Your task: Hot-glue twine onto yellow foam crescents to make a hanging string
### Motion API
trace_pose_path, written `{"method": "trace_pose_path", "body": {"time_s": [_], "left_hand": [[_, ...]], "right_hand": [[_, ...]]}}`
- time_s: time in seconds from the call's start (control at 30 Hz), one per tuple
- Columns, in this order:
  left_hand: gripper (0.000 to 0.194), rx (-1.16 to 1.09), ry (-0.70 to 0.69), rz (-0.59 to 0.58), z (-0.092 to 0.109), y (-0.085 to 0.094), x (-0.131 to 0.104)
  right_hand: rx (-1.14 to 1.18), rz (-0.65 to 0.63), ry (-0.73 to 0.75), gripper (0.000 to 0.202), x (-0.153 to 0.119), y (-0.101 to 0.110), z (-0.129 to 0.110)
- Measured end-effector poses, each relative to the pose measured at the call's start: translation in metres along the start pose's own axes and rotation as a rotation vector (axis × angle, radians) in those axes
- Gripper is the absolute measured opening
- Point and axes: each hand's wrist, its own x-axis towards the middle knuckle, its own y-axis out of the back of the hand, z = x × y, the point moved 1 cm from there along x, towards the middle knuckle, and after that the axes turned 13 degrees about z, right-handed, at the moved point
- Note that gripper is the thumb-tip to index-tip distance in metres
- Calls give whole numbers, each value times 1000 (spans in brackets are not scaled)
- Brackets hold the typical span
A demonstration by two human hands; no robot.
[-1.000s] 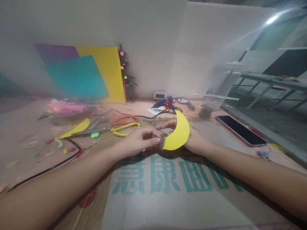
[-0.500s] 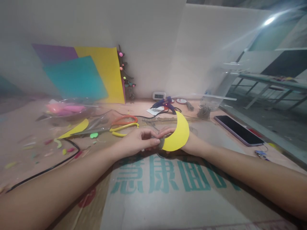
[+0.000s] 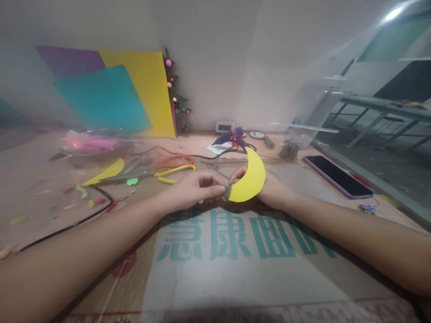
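A yellow paper crescent moon [image 3: 255, 176] stands upright between my two hands, above a printed sheet. Grey twine [image 3: 226, 193] covers its lower left tip. There, the thumb and fingers of my left hand [image 3: 193, 190] are pinched on the twine-covered tip. Behind the crescent, my right hand [image 3: 274, 193] holds it; one bent finger shows inside the curve, the others are mostly hidden. A thin grey strand runs from the tip toward the back of the table. Scissors [image 3: 175, 167] with orange and yellow handles lie to the left of my left hand.
A blue hot glue gun [image 3: 230, 137] rests behind the crescent near a small digital clock [image 3: 225, 126]. On the right are a phone [image 3: 338, 176] and a twine bundle [image 3: 289, 149]. Coloured sheets [image 3: 104, 98] lean at the back left. A black cable [image 3: 74, 224] crosses scattered scraps.
The view has tipped down slightly, so the table items sit higher in the picture. My right finger has drawn a little away from my left fingertips at the wrapped tip.
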Motion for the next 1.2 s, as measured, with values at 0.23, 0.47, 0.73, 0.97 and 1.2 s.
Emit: {"method": "trace_pose_path", "body": {"time_s": [0.23, 0.47, 0.73, 0.97, 1.2], "left_hand": [[40, 5, 4, -5, -1, 1, 0], [38, -14, 13, 16, -1, 1, 0], [37, -67, 78, 99, 1, 0, -1], [29, -167, 69, 225, -5, -3, 2], [25, -72, 50, 290, -5, -5, 1]], "right_hand": [[-27, 115, 3, 16, 3, 0, 2], [-127, 122, -28, 14, 0, -3, -10], [-92, 138, -236, 10, -3, -9, -13], [50, 172, -80, 22, 0, -6, -5], [54, 208, -5, 33, -2, 0, -10]]}}
